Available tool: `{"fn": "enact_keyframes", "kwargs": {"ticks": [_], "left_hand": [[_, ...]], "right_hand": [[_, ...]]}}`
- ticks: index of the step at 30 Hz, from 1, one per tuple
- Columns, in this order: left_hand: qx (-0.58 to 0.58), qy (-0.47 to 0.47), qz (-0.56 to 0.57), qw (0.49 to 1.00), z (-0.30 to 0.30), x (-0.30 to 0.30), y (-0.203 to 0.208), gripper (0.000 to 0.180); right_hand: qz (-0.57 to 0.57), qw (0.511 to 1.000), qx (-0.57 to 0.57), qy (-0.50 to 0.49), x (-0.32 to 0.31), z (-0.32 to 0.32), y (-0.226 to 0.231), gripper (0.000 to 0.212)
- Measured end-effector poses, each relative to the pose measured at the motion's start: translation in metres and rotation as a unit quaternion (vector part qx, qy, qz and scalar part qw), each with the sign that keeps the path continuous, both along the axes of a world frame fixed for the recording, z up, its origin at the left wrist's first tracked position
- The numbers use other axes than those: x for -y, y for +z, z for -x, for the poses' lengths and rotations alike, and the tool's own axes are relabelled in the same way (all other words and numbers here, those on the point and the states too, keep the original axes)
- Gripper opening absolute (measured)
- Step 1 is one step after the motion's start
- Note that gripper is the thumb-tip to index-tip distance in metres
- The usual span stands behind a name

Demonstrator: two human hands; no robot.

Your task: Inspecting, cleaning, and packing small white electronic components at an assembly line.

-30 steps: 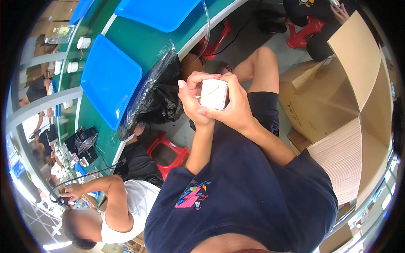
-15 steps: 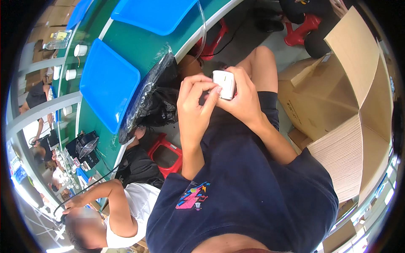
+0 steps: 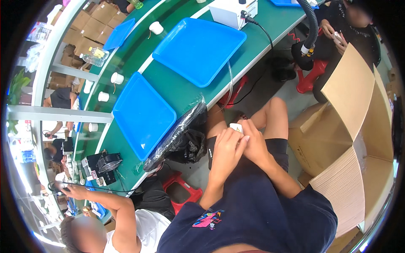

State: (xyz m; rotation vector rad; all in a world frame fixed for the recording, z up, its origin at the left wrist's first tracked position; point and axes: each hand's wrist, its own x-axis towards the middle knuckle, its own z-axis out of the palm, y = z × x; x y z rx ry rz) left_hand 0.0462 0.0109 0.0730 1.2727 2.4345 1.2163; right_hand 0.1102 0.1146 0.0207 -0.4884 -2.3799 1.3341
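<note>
A small white block-like item with rounded edges (image 3: 236, 127) sits between my hands above my lap. Only its top end shows; the rest is covered by fingers. My right hand (image 3: 255, 145) is closed round its right side. Across its near side lie the bent fingers of my left hand (image 3: 228, 147), pressed together against it, thumb toward the right hand. What the left fingertips do underneath is hidden.
Two blue trays (image 3: 145, 116) (image 3: 202, 52) lie on the green bench (image 3: 126, 162). A black plastic bag (image 3: 185, 145) hangs at its edge. A big open carton (image 3: 322, 145) stands at my right. Co-workers sit at lower left and upper right, near red stools (image 3: 185, 192).
My view has shifted, bringing more bench into sight. My hands have closed further over the white item, hiding most of it; its face was visible before.
</note>
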Motion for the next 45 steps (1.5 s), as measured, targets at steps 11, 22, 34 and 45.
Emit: {"fn": "enact_keyframes", "kwargs": {"ticks": [11, 22, 34, 45], "left_hand": [[0.151, 0.098, -0.221, 0.959, 0.007, 0.010, 0.017, 0.022], [0.454, 0.003, -0.281, 0.845, -0.009, -0.017, 0.000, 0.061], [0.564, 0.021, -0.319, 0.761, -0.005, -0.014, -0.017, 0.048], [0.444, 0.016, -0.296, 0.846, -0.014, -0.015, 0.014, 0.066]], "right_hand": [[0.239, 0.951, -0.198, 0.010, -0.042, 0.017, 0.040, 0.066], [0.181, 0.955, -0.223, 0.075, -0.042, 0.004, 0.035, 0.045], [0.118, 0.972, -0.130, 0.158, -0.052, -0.004, 0.041, 0.073], [0.534, 0.784, -0.241, 0.208, -0.058, -0.009, 0.026, 0.072]]}}
